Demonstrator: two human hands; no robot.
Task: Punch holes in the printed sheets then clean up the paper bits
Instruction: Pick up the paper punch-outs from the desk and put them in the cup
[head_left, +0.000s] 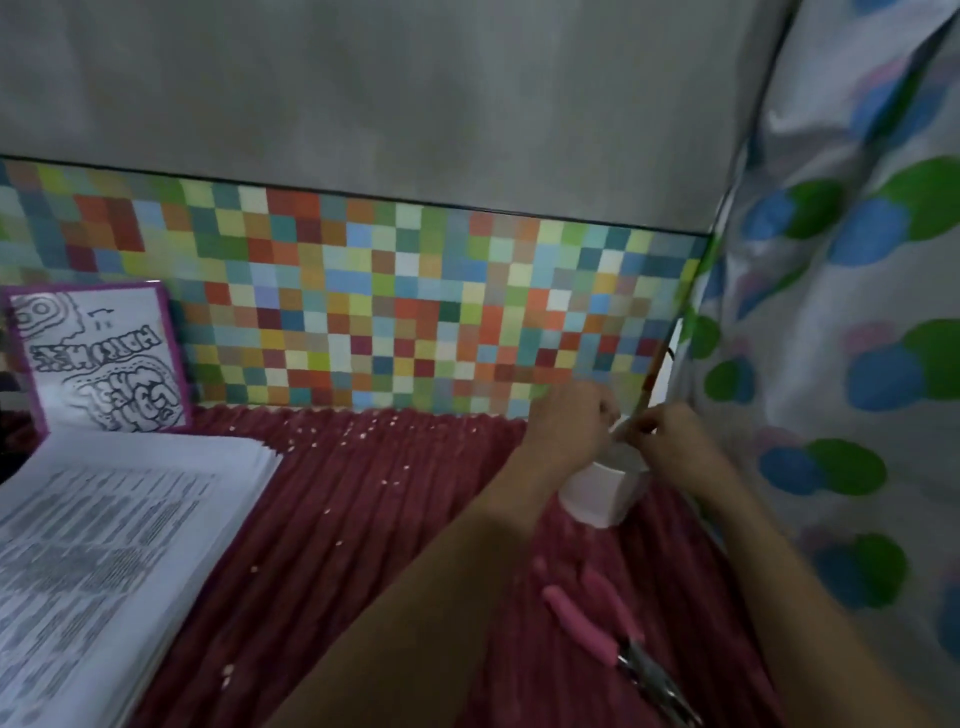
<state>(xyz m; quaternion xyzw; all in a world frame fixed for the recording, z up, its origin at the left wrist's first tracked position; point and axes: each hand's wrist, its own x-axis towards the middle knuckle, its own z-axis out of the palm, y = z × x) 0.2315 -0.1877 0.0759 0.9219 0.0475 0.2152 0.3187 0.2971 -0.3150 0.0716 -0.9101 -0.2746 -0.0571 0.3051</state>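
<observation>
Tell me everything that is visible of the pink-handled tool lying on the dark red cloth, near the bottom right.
The pink-handled punch tool is shaped like pliers: two long pink handles, plastic or rubber by their look, meet at a grey metal head. It lies flat on the dark red ribbed cloth, handles pointing toward the white cup, head toward the lower edge. Neither the left hand nor the right hand touches it. It is blurred, so finer detail is unclear.

The ribbed maroon cloth (395, 519) at six o'clock looks matt. The printed sheets (104, 545) at nine o'clock are matt paper. The punch (613, 644) at five o'clock has smooth pink plastic handles and shiny metal.
</observation>
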